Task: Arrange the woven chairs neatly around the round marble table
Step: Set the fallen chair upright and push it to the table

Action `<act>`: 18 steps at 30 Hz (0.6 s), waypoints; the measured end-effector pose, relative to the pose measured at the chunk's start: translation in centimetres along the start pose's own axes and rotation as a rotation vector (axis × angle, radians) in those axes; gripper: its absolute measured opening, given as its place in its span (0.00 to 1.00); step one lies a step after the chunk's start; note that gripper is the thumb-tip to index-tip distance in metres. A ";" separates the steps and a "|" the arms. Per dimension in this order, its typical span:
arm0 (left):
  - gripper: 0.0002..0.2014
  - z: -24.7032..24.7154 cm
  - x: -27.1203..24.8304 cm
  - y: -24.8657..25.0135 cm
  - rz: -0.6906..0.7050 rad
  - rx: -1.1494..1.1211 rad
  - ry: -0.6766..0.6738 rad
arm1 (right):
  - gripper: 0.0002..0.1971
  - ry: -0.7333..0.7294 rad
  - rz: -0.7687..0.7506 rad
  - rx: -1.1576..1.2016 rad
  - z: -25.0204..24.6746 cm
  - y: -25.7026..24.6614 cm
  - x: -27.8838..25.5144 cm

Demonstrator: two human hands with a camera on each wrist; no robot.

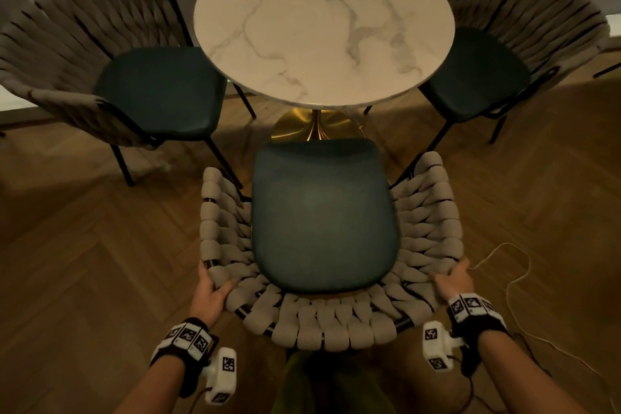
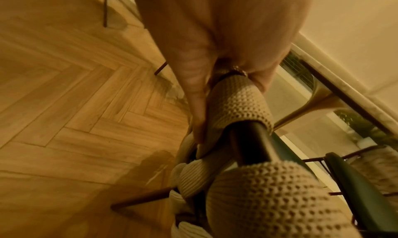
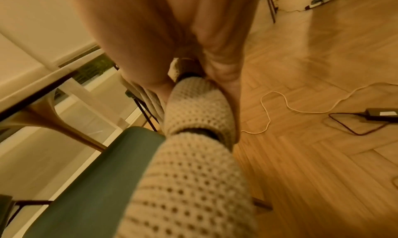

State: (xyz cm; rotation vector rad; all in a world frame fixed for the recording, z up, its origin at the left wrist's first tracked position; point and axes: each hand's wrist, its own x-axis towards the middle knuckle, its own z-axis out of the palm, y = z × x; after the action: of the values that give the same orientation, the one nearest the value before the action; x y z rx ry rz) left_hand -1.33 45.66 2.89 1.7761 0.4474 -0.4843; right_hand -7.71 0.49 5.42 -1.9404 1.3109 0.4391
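Note:
The round marble table [image 1: 322,23] stands on a gold pedestal [image 1: 316,126]. A woven chair [image 1: 322,225] with a dark green seat sits right in front of me, its front facing the table. My left hand [image 1: 210,286] grips the left rear of its woven rim [image 2: 237,103], thumb inside, fingers [image 2: 194,105] outside. My right hand [image 1: 452,281] grips the right rear of the rim [image 3: 200,109] the same way. Two more woven chairs stand at the table, one on the left [image 1: 111,60] and one on the right [image 1: 524,44], both partly tucked under the top.
The floor is herringbone wood [image 1: 84,262]. A thin white cable [image 1: 517,276] lies on it to the right of the chair, and a black power adapter [image 3: 381,114] with a dark cord lies beyond. Glass panels and a wall stand behind the table.

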 end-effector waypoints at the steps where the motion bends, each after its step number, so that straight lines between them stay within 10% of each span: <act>1: 0.46 0.2 0.2 0.3 0.023 0.026 0.001 | 0.43 0.021 -0.016 0.006 0.0 -0.2 0.2; 18: 0.41 5.9 10.5 7.2 0.087 0.143 0.124 | 0.39 0.131 -0.091 -0.018 -2.7 -10.6 9.7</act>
State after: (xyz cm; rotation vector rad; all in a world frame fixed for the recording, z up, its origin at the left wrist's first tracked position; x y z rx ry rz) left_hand 10.77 38.71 1.66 1.9626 0.4284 -0.3534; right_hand 5.58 -5.63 5.07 -2.0640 1.2978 0.2833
